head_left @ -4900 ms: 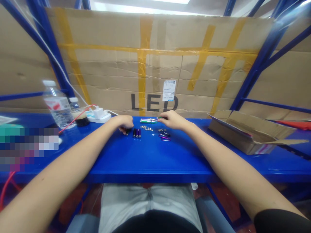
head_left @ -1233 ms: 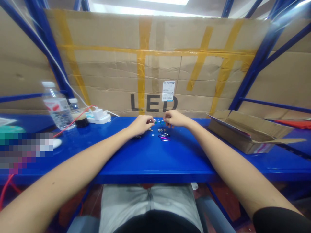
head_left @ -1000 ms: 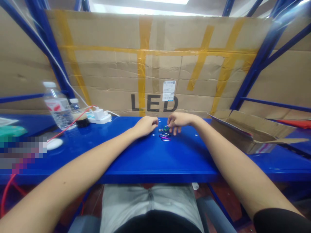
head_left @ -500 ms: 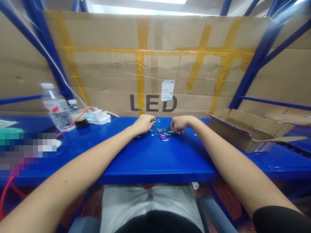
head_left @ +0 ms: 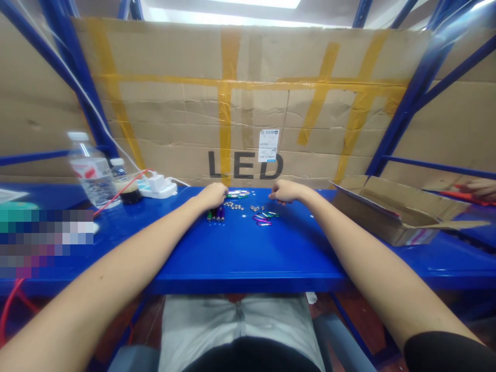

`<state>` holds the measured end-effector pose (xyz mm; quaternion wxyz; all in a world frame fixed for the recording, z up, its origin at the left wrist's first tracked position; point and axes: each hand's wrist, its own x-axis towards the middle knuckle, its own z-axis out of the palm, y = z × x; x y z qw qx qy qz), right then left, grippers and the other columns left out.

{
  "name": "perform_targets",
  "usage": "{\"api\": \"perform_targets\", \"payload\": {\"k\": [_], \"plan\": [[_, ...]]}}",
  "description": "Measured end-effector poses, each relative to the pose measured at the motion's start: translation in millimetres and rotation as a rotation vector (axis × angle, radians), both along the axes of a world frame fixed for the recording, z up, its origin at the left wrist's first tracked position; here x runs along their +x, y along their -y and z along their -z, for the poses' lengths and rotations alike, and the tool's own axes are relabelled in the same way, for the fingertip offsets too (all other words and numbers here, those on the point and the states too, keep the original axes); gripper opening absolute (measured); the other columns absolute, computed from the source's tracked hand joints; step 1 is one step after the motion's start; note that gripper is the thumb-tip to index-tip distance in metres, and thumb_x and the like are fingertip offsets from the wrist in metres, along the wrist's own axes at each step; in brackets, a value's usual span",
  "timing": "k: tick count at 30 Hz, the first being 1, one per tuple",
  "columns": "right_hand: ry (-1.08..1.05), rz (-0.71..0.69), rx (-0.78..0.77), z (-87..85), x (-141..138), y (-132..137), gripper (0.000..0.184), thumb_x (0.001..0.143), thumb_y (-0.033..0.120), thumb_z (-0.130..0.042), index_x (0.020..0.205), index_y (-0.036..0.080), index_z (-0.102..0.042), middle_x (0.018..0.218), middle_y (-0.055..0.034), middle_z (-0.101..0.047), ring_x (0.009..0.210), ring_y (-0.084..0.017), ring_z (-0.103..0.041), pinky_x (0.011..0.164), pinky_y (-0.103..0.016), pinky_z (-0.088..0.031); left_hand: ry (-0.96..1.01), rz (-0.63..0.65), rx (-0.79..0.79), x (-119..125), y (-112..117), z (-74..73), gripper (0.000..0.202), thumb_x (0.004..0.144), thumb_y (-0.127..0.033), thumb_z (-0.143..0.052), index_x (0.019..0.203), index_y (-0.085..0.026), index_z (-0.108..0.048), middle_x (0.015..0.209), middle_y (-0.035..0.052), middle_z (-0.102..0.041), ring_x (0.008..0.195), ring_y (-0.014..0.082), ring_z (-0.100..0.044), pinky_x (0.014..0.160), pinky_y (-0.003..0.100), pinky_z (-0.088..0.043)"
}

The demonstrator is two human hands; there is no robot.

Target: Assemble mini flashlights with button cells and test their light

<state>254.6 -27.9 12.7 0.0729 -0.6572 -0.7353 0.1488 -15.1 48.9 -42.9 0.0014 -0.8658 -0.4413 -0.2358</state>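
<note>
My left hand (head_left: 213,196) is on the blue table, fingers curled at the left end of a small group of silver and green carabiners (head_left: 237,195); whatever it grips is hidden. Below that hand lie several slim purple, green and dark tubes (head_left: 216,214) side by side. Small metal rings (head_left: 233,205) lie to its right, with another little cluster of metal pieces (head_left: 257,208) nearer the middle. My right hand (head_left: 285,191) is closed just above the table, its fingertips hard to see. In front of it lie purple and green carabiners (head_left: 264,219).
An open cardboard box (head_left: 395,206) stands at the right, with another person's hand (head_left: 482,189) and something red beyond it. Left are a water bottle (head_left: 91,175), a bottle with dark liquid (head_left: 127,188) and a white power strip (head_left: 157,187). Large cardboard (head_left: 174,124) backs the table.
My left hand has moved left, uncovering the silver and green carabiners, rings and tubes. My right hand has risen away from the purple and green carabiners. The other person's hand now shows something red.
</note>
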Motion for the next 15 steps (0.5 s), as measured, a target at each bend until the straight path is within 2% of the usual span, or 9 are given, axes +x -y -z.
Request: {"api": "perform_targets", "payload": {"k": [4, 9, 12, 15], "plan": [[-0.016, 0.006, 0.033, 0.6, -1.0, -0.3, 0.015, 0.085, 0.024, -0.061, 0.073, 0.015, -0.062, 0.063, -0.0048, -0.063, 0.05, -0.013, -0.056, 0.046, -0.025, -0.042, -0.015, -0.033, 0.004, -5.0, -0.7, -2.4, 0.017, 0.066, -0.009, -0.064, 0.075, -0.021, -0.071, 0.082, 0.0084, -0.068, 0.088, 0.0245, -0.063, 0.086, 0.033, -0.047], [-0.018, -0.002, 0.079, 1.0, -1.9, -0.2, 0.015, 0.085, 0.024, -0.061, 0.075, 0.014, -0.063, 0.066, -0.0067, -0.066, 0.053, -0.014, -0.059, 0.051, -0.026, -0.044, 0.021, -0.036, -0.086, -13.1, 0.0, -4.9, 0.014, 0.067, -0.008, -0.062, 0.071, -0.02, -0.066, 0.076, 0.0049, -0.067, 0.075, 0.0197, -0.061, 0.076, 0.03, -0.046], [-0.016, -0.016, 0.191, 1.5, -6.2, 1.7, 0.016, 0.086, 0.025, -0.061, 0.076, 0.014, -0.063, 0.076, -0.009, -0.07, 0.067, -0.017, -0.063, 0.061, -0.026, -0.046, 0.079, -0.018, -0.051, -14.2, 2.7, -9.1, 0.014, 0.071, -0.007, -0.058, 0.074, -0.019, -0.065, 0.078, 0.0048, -0.067, 0.078, 0.019, -0.06, 0.077, 0.03, -0.046], [-0.08, -0.064, 0.36, 3.1, -15.0, 4.7, 0.013, 0.087, 0.026, -0.062, 0.082, 0.014, -0.065, 0.092, -0.0111, -0.072, 0.084, -0.02, -0.065, 0.073, -0.027, -0.048, 0.201, -0.01, 0.001, -10.9, 10.5, -18.0, 0.015, 0.079, -0.009, -0.054, 0.086, -0.019, -0.064, 0.086, 0.0055, -0.068, 0.083, 0.0188, -0.061, 0.081, 0.031, -0.047]]}}
